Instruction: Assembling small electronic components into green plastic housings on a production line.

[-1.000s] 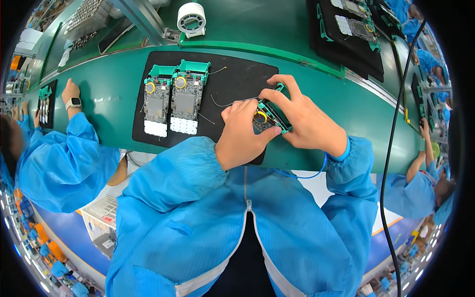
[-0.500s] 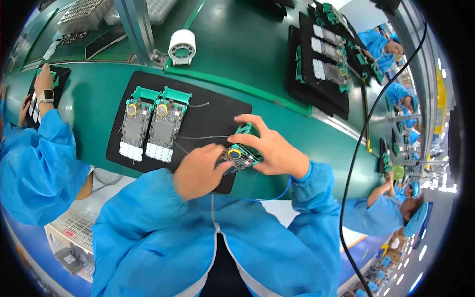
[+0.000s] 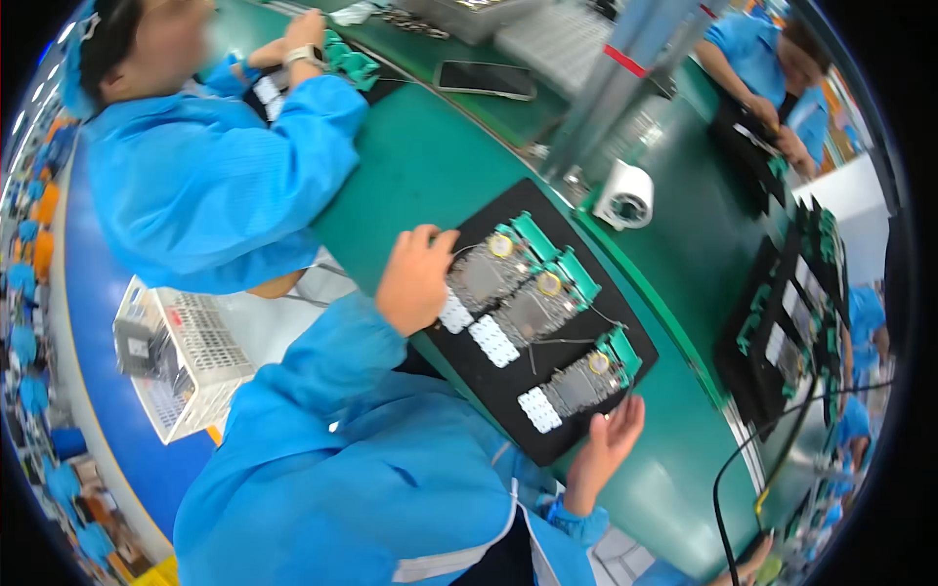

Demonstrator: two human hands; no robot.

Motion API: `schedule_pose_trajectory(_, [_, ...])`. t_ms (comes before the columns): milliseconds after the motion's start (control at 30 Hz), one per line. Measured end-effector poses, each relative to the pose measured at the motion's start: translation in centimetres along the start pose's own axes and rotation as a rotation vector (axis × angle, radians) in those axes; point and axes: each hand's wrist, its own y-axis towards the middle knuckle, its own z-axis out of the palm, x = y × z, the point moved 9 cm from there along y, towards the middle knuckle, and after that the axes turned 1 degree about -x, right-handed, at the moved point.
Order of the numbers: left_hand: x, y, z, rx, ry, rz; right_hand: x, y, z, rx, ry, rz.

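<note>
A black mat (image 3: 508, 420) lies slanted on the green workbench, carrying three circuit boards. On its left part, the first circuit board (image 3: 486, 275) and the second circuit board (image 3: 529, 314) lie side by side; a third circuit board (image 3: 576, 387) is apart, toward the right end. Each has a green plastic bracket, a round yellow-rimmed part and a white padded strip. Thin wires trail from them. My left hand (image 3: 415, 280), fingers bent but apart, is at the mat's left edge beside the first board. My right hand (image 3: 606, 451) is open, fingertips near the right edge beside the third board.
A co-worker (image 3: 220, 186) in blue works at the left. Beyond the mat stand a white cylinder (image 3: 625, 195) and a metal post (image 3: 611, 88); a phone (image 3: 486, 80) lies behind. Black trays of boards (image 3: 782, 327) are at right. A black cable (image 3: 725, 479) hangs there.
The view has turned and shifted left. The circuit board that was between my hands now lies on the mat's right part. My hands have parted to opposite edges of the mat.
</note>
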Motion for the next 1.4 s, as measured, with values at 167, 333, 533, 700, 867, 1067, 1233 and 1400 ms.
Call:
schedule_pose_trajectory(167, [2.7,2.7,0.9,0.337,-0.441,-0.146,-0.9,0.0,-0.6,0.119,0.295,0.395])
schedule_pose_trajectory(333, [2.6,1.7,1.7,0.452,-0.620,-0.183,-1.4,-3.9,0.7,0.127,0.274,0.497])
schedule_pose_trajectory(533, [-5.1,-0.1,5.3,0.682,-1.201,-0.195,0.7,-1.8,-10.7,-0.091,0.089,0.249])
schedule_pose_trajectory(700, [-8.1,2.6,8.6,0.788,-1.545,-0.182,-0.4,-2.4,-13.2,-0.338,0.068,0.164])
schedule_pose_trajectory(867, [-11.2,4.4,15.6,0.774,-1.809,-0.339,1.4,-2.4,-13.0,-0.428,0.255,-0.067])
schedule_pose_trajectory(1067, [-15.3,5.4,21.5,0.873,-1.759,-0.289,2.0,1.3,-8.7,-0.523,0.312,-0.099])
schedule_pose_trajectory(1233, [-13.9,7.3,23.1,0.664,-1.610,-0.344,-0.2,2.8,-2.5,-0.526,0.244,-0.148])
schedule_pose_trajectory(1400, [-12.5,9.0,22.6,0.585,-1.472,-0.157,-4.6,2.5,4.4,-0.153,0.432,0.293])
